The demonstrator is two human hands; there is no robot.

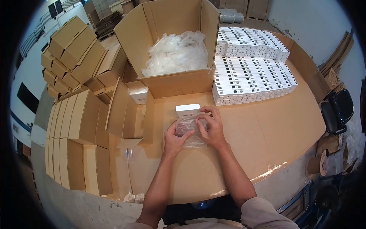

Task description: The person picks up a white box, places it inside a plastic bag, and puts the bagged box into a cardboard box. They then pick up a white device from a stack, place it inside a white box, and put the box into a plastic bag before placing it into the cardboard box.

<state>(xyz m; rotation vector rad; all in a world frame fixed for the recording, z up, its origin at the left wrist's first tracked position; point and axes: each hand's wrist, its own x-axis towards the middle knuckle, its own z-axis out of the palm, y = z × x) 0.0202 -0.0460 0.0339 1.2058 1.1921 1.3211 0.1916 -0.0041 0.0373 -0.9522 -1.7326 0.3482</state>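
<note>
A small white box (188, 110) with a red mark stands partly inside a clear plastic bag (195, 142) at the middle of the cardboard-covered table. My left hand (176, 138) is closed on the bag's left side, its thumb lying across the plastic. On the right, my right hand (211, 128) pinches the bag's edge beside the box with curled fingers. Left of my hands, an open brown carton (134, 120) holds a white box in clear wrap (139, 95) at its far end.
A large carton (175, 87) full of clear plastic bags (177, 53) stands behind my hands. Rows of white boxes (253, 78) are stacked at the back right. Brown cartons (72, 122) are piled on the left. A black chair (337, 110) stands beyond the right edge.
</note>
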